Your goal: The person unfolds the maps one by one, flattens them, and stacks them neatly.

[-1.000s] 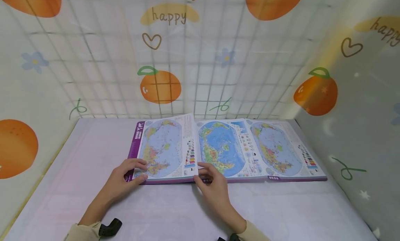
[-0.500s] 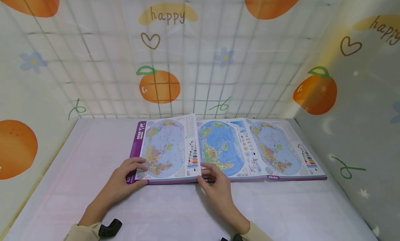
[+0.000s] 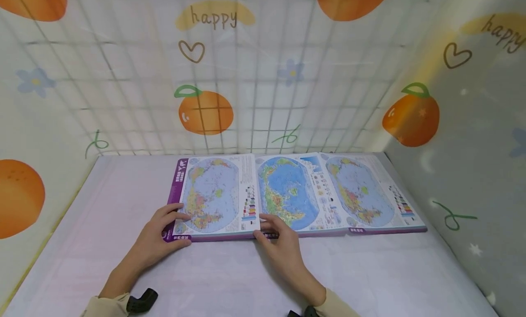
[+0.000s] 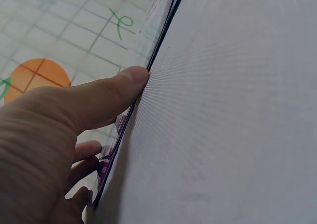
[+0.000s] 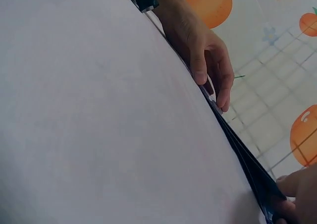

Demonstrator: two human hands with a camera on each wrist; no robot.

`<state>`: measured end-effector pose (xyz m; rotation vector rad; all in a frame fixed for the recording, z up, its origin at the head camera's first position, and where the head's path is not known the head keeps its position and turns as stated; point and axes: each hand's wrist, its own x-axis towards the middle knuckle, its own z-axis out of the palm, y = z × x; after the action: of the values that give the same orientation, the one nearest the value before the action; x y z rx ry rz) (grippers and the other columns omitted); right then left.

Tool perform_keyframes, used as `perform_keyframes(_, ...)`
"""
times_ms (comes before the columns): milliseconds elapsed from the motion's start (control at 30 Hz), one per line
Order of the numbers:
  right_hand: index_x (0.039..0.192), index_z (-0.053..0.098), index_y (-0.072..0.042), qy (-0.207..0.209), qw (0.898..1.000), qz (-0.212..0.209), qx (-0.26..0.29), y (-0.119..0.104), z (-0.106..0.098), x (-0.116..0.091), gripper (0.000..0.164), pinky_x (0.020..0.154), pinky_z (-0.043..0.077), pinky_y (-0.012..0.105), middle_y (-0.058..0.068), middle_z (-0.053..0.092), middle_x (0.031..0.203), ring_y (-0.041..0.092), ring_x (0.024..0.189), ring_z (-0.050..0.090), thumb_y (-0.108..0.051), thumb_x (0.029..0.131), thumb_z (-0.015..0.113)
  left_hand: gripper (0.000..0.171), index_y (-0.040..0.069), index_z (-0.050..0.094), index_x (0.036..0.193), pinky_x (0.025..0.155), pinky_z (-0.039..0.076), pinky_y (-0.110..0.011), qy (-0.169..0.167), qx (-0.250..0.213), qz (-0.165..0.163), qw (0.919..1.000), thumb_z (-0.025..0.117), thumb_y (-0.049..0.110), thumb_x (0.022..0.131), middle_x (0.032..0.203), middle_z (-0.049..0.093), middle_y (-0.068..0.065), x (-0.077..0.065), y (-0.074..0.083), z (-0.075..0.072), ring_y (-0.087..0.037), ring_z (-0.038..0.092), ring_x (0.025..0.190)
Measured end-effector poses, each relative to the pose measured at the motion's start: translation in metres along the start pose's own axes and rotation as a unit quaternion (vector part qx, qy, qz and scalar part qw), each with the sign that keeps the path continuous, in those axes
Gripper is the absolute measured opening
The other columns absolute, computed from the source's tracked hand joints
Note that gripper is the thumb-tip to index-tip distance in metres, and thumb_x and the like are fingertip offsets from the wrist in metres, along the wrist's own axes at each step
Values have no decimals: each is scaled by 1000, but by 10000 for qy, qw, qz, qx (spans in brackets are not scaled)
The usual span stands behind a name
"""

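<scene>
In the head view a purple-edged world map (image 3: 211,193) lies flat at the left. It overlaps or abuts a brighter blue world map (image 3: 289,193) in the middle; which one cannot be told. My left hand (image 3: 158,230) rests at the left map's near left corner, fingers over its top and thumb along the front edge. That thumb (image 4: 116,95) touches the edge in the left wrist view. With thumb and curled fingers, my right hand (image 3: 283,248) pinches the left map's near right corner. Some right-hand fingers are hidden behind others.
A third world map (image 3: 359,191) continues the row to the right. All lie on a pale-covered table (image 3: 230,280), near a back curtain (image 3: 263,79) printed with oranges over a wire grid. Black camera mounts (image 3: 141,301) sit at the wrists.
The left map's raised far right corner has come down nearly level with the middle map. Both hands stay at its near corners. The head view has shifted slightly.
</scene>
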<state>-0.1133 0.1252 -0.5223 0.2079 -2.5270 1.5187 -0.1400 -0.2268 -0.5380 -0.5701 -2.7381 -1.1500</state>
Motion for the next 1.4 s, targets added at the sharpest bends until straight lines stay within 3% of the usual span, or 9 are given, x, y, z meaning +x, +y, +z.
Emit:
perform_keyframes(233,132,69,-13,23,9999,-32,-142,-1,0,0,45,79,63,27,3,79,109,18,94,76,-13,90,85,54,24,71,128,118,37,-66,121,17,-41,9999,93,38,80,158,49,-11,1,-1,0,-42,41,150)
perform_keyframes(267,132,69,-13,31,9998,-24,-171,-1,1,0,45,79,63,27,3,79,110,18,94,75,-14,90,85,51,23,71,127,119,38,-62,179,56,-40,9998,92,37,82,157,50,-11,1,-1,1,-42,42,149)
perform_keyframes(367,132,69,-14,38,9995,-9,-328,-1,1,0,48,80,63,28,3,77,114,19,95,75,-18,88,87,41,18,71,126,123,37,-33,525,238,-48,9983,87,27,89,153,56,-10,1,-5,1,-38,48,146)
perform_keyframes(433,133,69,-15,36,9990,6,-453,-1,0,-1,49,81,62,29,3,74,116,18,95,74,-21,88,88,36,13,70,126,122,39,-32,751,377,-134,9964,83,17,92,149,59,-12,1,-4,2,-38,51,144)
perform_keyframes(500,133,69,-16,45,9983,-1,-578,-1,1,-1,50,81,61,29,4,71,117,17,94,73,-24,87,89,36,9,70,126,123,41,-36,912,455,-250,9945,82,10,91,147,60,-14,0,-3,2,-39,51,142)
perform_keyframes(600,132,70,-17,101,9979,-77,-634,0,1,-1,51,81,62,29,6,67,120,16,93,72,-25,86,90,38,6,70,124,114,43,-62,989,531,-381,9929,83,5,88,144,60,-17,0,2,2,-40,49,141)
perform_keyframes(733,131,70,-15,187,9983,-218,-498,-1,1,-1,52,81,62,30,6,69,116,18,92,72,-19,84,91,34,3,73,117,111,44,-61,1166,673,-287,9905,85,4,86,137,64,-18,1,3,2,-39,50,135)
perform_keyframes(1000,134,67,-12,-20,9992,-261,-303,-2,2,1,49,68,57,23,-9,74,78,5,70,66,-14,89,86,27,-1,77,114,104,48,-58,1433,753,-120,9867,73,-11,89,128,68,-19,2,2,1,-40,57,126)
perform_keyframes(1400,138,64,-15,-192,9998,2,110,-3,0,0,43,60,48,18,-11,77,80,6,67,66,-11,97,77,28,-1,74,115,107,46,-60,1509,764,-69,9856,74,-10,88,128,70,-21,1,-1,2,-41,58,127)
